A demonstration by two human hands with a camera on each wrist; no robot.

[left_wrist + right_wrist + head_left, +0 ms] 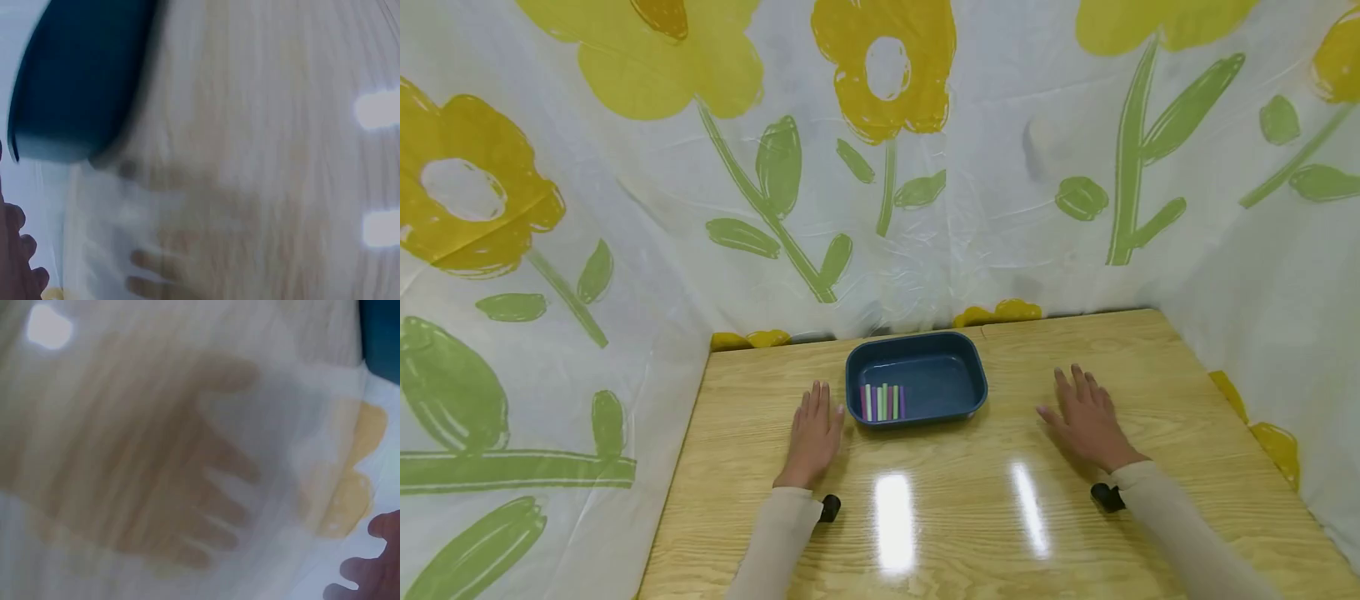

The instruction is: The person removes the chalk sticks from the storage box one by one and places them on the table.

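Note:
A dark blue rectangular tray (940, 379) sits on the table toward the back. Along its left end, several slim chalk-like sticks (882, 402) in pink, purple, white and pale green stand or lean in a row. Just left of the tray, my left hand (814, 437) has its fingers extended and holds nothing. Farther off on the right side, my right hand (1088, 423) is spread with nothing in it. In the left wrist view the tray's side (81, 75) is close to the left fingers (19, 250). Only a corner of the tray (384, 340) shows in the right wrist view.
The wooden table (970, 525) is glossy and reflects lights and hands. A white cloth (1000, 225) with yellow flowers hangs along its back and both sides. A small black device (831, 508) is on the left wrist, another (1107, 497) on the right.

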